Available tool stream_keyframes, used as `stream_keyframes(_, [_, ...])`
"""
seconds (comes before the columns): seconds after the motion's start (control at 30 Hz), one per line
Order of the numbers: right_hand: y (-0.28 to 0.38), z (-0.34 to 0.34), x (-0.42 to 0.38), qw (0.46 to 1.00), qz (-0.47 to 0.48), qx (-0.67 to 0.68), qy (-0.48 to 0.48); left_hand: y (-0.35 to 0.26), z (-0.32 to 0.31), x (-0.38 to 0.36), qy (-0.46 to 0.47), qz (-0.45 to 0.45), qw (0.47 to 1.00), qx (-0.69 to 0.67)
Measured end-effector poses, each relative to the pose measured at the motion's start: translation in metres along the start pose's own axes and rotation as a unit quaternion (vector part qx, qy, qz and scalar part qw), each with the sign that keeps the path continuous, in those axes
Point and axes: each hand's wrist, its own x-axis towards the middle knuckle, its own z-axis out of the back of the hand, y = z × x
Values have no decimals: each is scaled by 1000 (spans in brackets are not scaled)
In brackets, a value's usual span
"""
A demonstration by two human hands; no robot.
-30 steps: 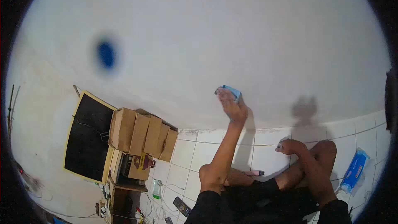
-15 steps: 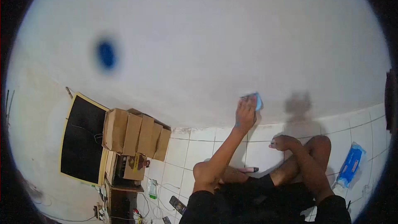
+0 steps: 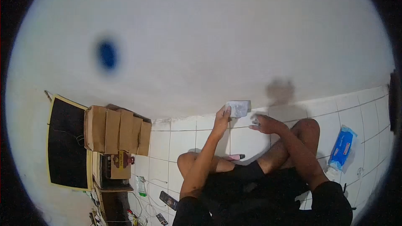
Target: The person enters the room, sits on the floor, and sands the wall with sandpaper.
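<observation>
My left hand [image 3: 222, 119] grips a flat, pale rectangular pad [image 3: 238, 109] between thumb and fingers. Its whitish-grey face, marked with smudges, is turned toward me, in front of the base of the white wall [image 3: 217, 50]. To its right, my right hand [image 3: 268, 124] has its fingers curled together just above the tiled floor. Something small and pale shows at those fingertips, too small to name. Between the two hands there is a short gap.
Cardboard boxes [image 3: 113, 129] and a black panel with a yellow frame [image 3: 69, 144] stand at left. A blue plastic pack [image 3: 342, 147] lies on the tiles at right. A phone [image 3: 168, 200], loose cables and a pink object with a dark end [image 3: 235, 157] lie near my legs.
My left hand has come away from the wall and down to the left, turning the pad from its light-blue side to its pale face. My right hand has risen closer to it.
</observation>
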Motion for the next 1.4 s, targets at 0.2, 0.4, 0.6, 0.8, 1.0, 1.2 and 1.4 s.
stream_keyframes(0.2, [9, -6, 15, 941, 77, 315, -95, -13, -7, -22, 65, 45, 988, -132])
stream_keyframes(0.4, [1, -8, 18, 950, 34, 287, -116, -6, -6, -29, 60, 39, 992, -99])
stream_keyframes(0.6, [17, -5, 10, 906, 22, 413, -93, 4, 1, -33, 54, -16, 998, -14])
stream_keyframes(0.8, [39, 0, -3, 903, -15, 429, 33, 4, 4, -52, 100, -16, 994, -48])
stream_keyframes(1.0, [33, -10, 3, 924, -10, 374, 82, 26, 13, -54, 126, -36, 987, -92])
stream_keyframes(1.2, [31, -13, 1, 921, 5, 378, 92, 52, 25, -54, 94, -41, 992, -68])
stream_keyframes(1.4, [31, -22, 8, 922, -27, 387, 2, 81, 53, -59, 14, 8, 996, -84])
